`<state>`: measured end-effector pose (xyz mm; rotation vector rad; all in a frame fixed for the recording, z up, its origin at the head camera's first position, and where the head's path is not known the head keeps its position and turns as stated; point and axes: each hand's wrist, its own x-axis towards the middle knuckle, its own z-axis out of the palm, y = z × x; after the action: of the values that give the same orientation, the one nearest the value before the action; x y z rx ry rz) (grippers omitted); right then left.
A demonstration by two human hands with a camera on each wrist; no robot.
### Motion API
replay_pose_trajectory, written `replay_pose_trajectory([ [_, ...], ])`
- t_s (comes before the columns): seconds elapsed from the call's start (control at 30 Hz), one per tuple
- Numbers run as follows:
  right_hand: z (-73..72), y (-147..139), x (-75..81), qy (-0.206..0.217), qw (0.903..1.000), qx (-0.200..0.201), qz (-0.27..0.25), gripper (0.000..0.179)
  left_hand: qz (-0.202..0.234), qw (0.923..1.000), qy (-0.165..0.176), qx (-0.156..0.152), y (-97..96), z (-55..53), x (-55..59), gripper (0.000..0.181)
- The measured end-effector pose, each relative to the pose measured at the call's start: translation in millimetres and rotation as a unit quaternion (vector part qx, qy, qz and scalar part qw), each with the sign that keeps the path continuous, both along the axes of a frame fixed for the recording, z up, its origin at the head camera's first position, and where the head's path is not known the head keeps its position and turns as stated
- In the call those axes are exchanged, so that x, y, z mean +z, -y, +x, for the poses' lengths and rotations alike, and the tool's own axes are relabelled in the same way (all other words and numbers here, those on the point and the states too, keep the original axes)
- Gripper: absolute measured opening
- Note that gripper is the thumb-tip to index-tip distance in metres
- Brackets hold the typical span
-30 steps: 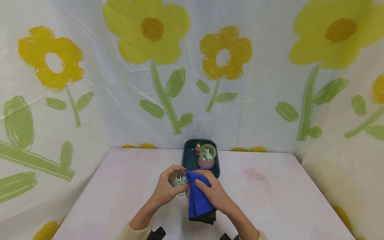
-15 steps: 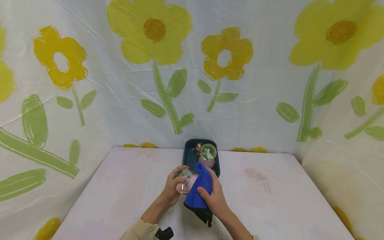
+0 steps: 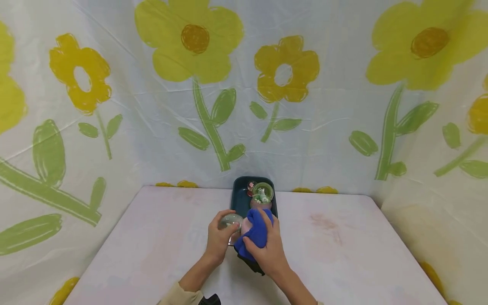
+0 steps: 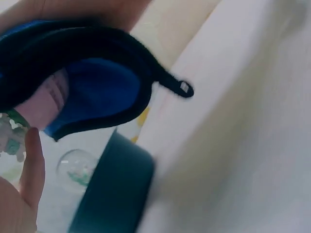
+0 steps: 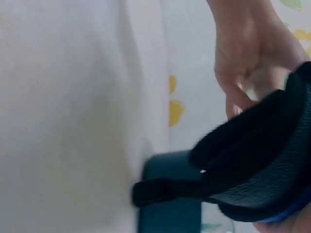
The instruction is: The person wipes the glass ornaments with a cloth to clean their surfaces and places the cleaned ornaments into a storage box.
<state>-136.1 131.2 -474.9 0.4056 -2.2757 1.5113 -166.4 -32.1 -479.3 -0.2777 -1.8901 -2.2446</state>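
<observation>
A snow globe with a clear dome and a pink base is held above the table, on its side. My left hand grips it by the dome, thumb across the near side. My right hand holds a blue cloth bunched round the pink base, hiding much of it. From the left wrist, the cloth's dark edging and hanging loop show, with the pink base inside the fold. Black edging covers much of the right wrist view.
Just beyond the hands, a dark teal tray lies on the pale table. In it stand another snow globe with a pinkish base and a small red-based ornament. A flower-printed curtain encloses the table's back and sides.
The snow globe has turned in my left hand, so more of its pink base shows toward the right. My right hand has shifted the cloth, which is now bunched closer round the base.
</observation>
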Motion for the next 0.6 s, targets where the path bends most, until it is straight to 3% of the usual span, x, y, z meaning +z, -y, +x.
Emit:
replay_pose_trajectory([
  [0.17,3.1,-4.2,13.5,0.048,0.9974,0.005,0.053,0.078,-0.074,0.9940,-0.079,0.017,5.0,6.1,13.4,0.040],
  [0.23,4.1,-5.5,16.9,0.052,0.9949,0.003,0.087,0.077,-0.121,0.9851,-0.120,0.023,5.9,11.0,22.2,0.042],
  [0.33,4.0,-8.4,18.1,0.055,0.9906,0.008,0.125,0.076,-0.192,0.9651,-0.176,0.028,7.6,18.5,37.8,0.045],
  [0.4,2.9,-11.2,18.5,0.067,0.9895,0.030,0.125,0.073,-0.215,0.9569,-0.195,0.004,11.1,20.7,46.5,0.045],
  [0.47,1.4,-14.9,19.9,0.087,0.9889,0.064,0.102,0.069,-0.218,0.9550,-0.198,-0.039,16.5,16.4,50.2,0.043],
  [0.6,-1.4,-22.3,25.7,0.118,0.9818,0.136,0.060,0.064,-0.198,0.9536,-0.180,-0.138,27.9,-10.8,38.5,0.041],
])
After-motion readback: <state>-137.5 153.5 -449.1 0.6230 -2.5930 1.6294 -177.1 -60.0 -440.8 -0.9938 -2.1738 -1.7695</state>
